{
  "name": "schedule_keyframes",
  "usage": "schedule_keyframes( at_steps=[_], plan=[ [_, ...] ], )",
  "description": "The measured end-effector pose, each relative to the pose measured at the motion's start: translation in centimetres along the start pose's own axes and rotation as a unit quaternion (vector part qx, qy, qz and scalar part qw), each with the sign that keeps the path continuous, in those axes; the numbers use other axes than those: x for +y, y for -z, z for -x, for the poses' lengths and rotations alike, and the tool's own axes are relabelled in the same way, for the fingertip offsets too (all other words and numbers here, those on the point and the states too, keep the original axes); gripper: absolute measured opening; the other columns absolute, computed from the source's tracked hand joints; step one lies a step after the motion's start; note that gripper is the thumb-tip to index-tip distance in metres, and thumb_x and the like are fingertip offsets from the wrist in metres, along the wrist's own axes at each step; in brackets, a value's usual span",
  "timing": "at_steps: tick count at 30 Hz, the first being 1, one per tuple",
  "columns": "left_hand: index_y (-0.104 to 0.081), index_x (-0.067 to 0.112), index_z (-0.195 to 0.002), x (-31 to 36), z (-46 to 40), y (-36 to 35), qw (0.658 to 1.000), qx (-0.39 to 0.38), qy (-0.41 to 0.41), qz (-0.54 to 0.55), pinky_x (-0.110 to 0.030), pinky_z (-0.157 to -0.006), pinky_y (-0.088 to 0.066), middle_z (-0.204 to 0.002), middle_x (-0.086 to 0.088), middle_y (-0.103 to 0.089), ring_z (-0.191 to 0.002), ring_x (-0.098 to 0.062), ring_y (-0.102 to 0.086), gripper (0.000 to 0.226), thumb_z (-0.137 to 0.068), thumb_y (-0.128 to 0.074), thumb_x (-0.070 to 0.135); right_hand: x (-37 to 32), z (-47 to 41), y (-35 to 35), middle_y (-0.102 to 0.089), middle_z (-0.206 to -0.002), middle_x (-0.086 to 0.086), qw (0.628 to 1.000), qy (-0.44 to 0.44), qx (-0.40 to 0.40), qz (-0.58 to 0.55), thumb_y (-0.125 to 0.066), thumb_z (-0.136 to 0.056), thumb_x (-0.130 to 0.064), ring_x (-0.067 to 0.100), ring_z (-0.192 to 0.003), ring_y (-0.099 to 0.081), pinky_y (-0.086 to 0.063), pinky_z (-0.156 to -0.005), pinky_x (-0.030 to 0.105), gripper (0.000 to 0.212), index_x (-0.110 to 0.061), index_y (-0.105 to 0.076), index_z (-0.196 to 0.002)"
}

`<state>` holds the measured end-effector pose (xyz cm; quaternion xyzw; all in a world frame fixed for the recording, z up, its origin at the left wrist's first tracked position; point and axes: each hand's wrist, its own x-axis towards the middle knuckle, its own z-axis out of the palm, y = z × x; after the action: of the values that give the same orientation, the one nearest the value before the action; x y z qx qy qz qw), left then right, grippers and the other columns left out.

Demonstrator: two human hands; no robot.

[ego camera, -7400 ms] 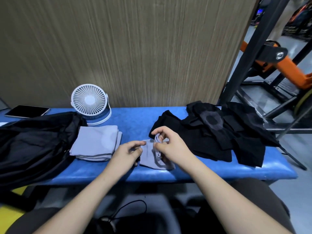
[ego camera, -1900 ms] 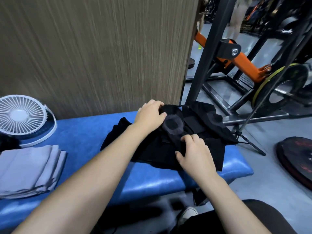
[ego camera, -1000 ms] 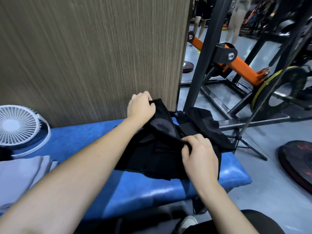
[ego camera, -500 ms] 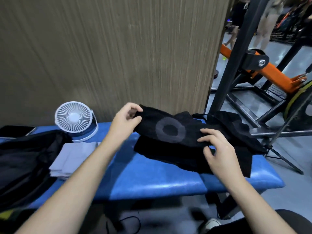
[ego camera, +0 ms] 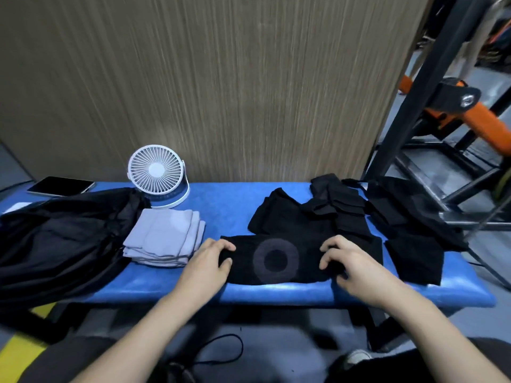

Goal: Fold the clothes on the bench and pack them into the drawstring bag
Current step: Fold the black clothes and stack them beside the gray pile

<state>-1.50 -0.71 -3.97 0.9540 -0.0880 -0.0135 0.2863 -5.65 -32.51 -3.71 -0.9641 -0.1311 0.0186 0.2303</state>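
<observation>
A black garment with a grey ring print point(ego camera: 276, 259) lies flat near the front edge of the blue bench point(ego camera: 226, 205). My left hand point(ego camera: 210, 258) holds its left end, fingers curled over the edge. My right hand point(ego camera: 351, 262) grips its right end. More loose black clothes point(ego camera: 359, 217) lie in a heap behind and to the right. A stack of folded grey clothes point(ego camera: 166, 236) sits to the left. The black drawstring bag point(ego camera: 55, 244) lies slumped on the bench's left end.
A small white fan point(ego camera: 156, 172) stands at the back of the bench against the wood-grain wall. A dark tablet point(ego camera: 60, 186) lies at the far left. A black and orange gym rack point(ego camera: 453, 106) stands to the right. A cable point(ego camera: 221, 352) lies on the floor below.
The ring-print garment was lifted off the black heap and carried left; it now lies flat at the bench's front edge with both hands at its ends. The view swung back left.
</observation>
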Motion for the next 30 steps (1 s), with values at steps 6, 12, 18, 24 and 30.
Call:
schedule_keyframes(
  at_steps=[6,12,18,24,30],
  plan=[
    [-0.042,0.04,-0.138,0.2,0.2,-0.5,0.999,0.024,-0.011,-0.027,-0.036,-0.101,-0.043,-0.133,0.007,-0.033,-0.126,-0.016,-0.042,0.048,-0.093,-0.057,0.047,-0.7,0.5,0.3,-0.042,-0.114,-0.019,0.995,-0.011,0.1,-0.007,-0.057,-0.079,-0.028,0.014,-0.085,-0.057,-0.052,-0.074,0.041,0.022,-0.035,-0.055,-0.101],
    [-0.031,0.044,-0.15,-0.7,-0.3,-2.1,0.99,-0.018,-0.091,-0.107,-0.035,-0.121,-0.015,-0.163,0.013,-0.013,-0.151,-0.013,-0.006,0.055,-0.097,-0.035,0.059,-0.8,-1.0,-1.3,-0.037,-0.112,-0.01,0.99,-0.034,0.127,0.059,-0.066,-0.089,-0.04,0.012,-0.097,-0.052,-0.053,-0.071,0.034,0.037,-0.036,-0.055,-0.124],
    [-0.004,0.05,-0.153,-1.4,-0.4,-2.8,0.981,-0.054,-0.081,-0.166,-0.033,-0.121,0.006,-0.163,0.018,0.015,-0.152,-0.01,0.014,0.08,-0.077,0.009,0.072,-0.6,-2.1,-2.1,-0.032,-0.109,-0.006,0.989,-0.077,0.113,0.059,-0.076,-0.083,-0.035,0.015,-0.096,-0.048,-0.054,-0.075,0.036,0.049,-0.031,-0.056,-0.127],
    [0.0,0.043,-0.155,-1.0,-0.3,-2.6,0.985,-0.063,-0.055,-0.148,-0.034,-0.122,0.002,-0.166,0.007,0.007,-0.153,-0.014,0.01,0.081,-0.084,-0.002,0.081,-0.6,-2.1,-1.9,-0.032,-0.115,-0.004,0.982,-0.139,0.127,0.007,-0.082,-0.076,-0.034,0.021,-0.096,-0.055,-0.053,-0.084,0.038,0.07,-0.031,-0.046,-0.136],
    [-0.026,0.024,-0.154,-0.4,-0.4,-1.9,0.997,0.019,-0.021,-0.078,-0.034,-0.113,-0.029,-0.142,0.003,-0.036,-0.138,-0.018,-0.027,0.07,-0.095,-0.053,0.051,-0.9,-2.1,-1.0,-0.043,-0.12,-0.002,0.974,-0.189,0.107,-0.062,-0.087,-0.068,-0.031,0.02,-0.115,-0.055,-0.05,-0.094,0.039,0.088,-0.04,-0.036,-0.14]
  ],
)
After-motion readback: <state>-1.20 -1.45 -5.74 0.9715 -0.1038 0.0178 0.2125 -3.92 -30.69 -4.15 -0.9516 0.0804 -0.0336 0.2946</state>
